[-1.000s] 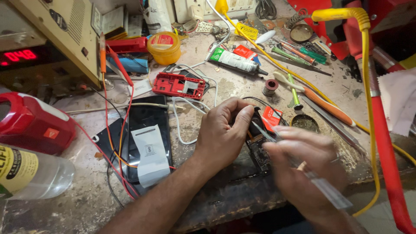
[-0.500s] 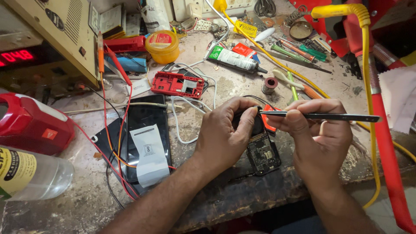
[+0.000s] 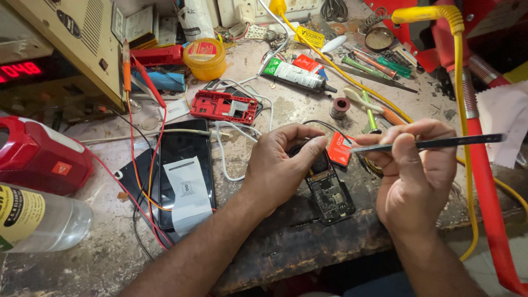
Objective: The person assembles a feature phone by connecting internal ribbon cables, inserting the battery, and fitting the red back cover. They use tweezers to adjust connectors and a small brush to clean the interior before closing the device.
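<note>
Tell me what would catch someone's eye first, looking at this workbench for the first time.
Probably the two hands at the centre: the left hand presses an opened circuit board onto the worn bench edge, while the right hand pinches dark tweezers just above it. After that, the thick red and yellow hoses down the right side, and the red phone frame lying behind a dark phone with a white slip on its screen.

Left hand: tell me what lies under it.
Under the left hand lies a dark circuit board; its lower end shows. The upper part is covered by the fingers, so hidden.
</note>
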Motion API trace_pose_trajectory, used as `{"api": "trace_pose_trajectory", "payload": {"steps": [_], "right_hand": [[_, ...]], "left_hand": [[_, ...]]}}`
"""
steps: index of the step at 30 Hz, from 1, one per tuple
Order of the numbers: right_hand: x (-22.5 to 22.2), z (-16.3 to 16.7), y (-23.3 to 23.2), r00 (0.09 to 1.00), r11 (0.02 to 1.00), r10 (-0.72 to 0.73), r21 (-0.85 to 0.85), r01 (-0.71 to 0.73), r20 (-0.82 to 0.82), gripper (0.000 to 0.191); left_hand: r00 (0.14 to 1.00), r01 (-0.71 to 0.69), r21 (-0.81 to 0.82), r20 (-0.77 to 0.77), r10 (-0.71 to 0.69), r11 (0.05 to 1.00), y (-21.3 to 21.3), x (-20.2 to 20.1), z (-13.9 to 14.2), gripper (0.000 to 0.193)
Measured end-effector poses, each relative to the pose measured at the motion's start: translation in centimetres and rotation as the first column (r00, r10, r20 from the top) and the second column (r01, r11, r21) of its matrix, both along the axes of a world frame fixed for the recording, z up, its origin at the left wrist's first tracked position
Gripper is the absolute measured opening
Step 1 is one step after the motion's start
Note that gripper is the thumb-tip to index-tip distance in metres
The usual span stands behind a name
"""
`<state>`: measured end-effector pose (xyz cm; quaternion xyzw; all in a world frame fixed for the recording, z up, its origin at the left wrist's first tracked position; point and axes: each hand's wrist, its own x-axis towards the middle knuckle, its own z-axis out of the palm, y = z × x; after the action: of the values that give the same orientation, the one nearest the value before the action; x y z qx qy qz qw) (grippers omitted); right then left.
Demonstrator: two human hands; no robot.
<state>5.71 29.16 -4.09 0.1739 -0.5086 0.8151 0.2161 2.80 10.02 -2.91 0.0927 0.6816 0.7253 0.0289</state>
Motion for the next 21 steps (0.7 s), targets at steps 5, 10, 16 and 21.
{"api": "trace_pose_trajectory", "payload": {"steps": [5, 10, 16, 21], "right_hand": [[1.1, 0.1, -0.1, 0.999, 0.971, -0.048, 0.234, 0.048, -0.005, 0.017], [1.6, 0.5, -0.4, 0.998, 0.983, -0.051, 0.177, 0.055, -0.022, 0.013], [1.7, 2.1, -0.5, 0.909, 0.449, -0.418, 0.866, 0.219, -0.013, 0.015], [1.5, 2.6, -2.0, 0.948, 0.467, -0.302, 0.851, 0.240, -0.101, 0.018]], "left_hand": [[0.998, -0.020, -0.052, -0.055, 0.017, 0.998, -0.3, -0.4, -0.3, 0.023], [0.993, -0.004, -0.091, -0.119, -0.007, 0.996, -0.4, -0.4, -0.5, 0.023], [0.990, 0.004, -0.076, -0.139, -0.015, 0.997, -0.4, -0.2, -0.2, 0.021], [0.986, 0.014, -0.036, -0.163, -0.019, 0.999, -0.4, 0.0, -0.3, 0.022]]}}
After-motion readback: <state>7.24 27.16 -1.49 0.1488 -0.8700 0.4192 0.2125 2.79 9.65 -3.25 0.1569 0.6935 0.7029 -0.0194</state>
